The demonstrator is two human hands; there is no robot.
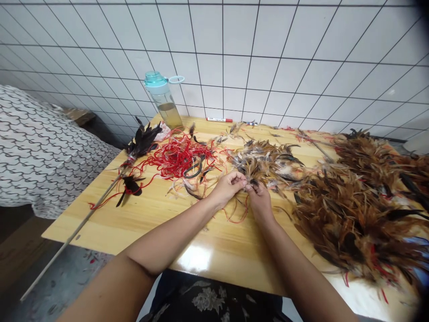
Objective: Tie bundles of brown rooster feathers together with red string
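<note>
My right hand is closed on the base of a small bunch of brown and black feathers, whose tips fan away from me. Against its fingertips, my left hand makes a pinch; what lies between those fingers is too small to tell. A thin red string loops on the table just below both hands. Right behind the bunch spreads a loose pile of brown, grey and white feathers. To the left of my hands lies a tangled heap of red string, with dark-handled scissors partly showing at its edge.
A long stick with black feathers tied at its end overhangs the wooden table's left edge. Big brown feather bundles cover the right side. A water bottle and a red-and-white marker are by the tiled wall.
</note>
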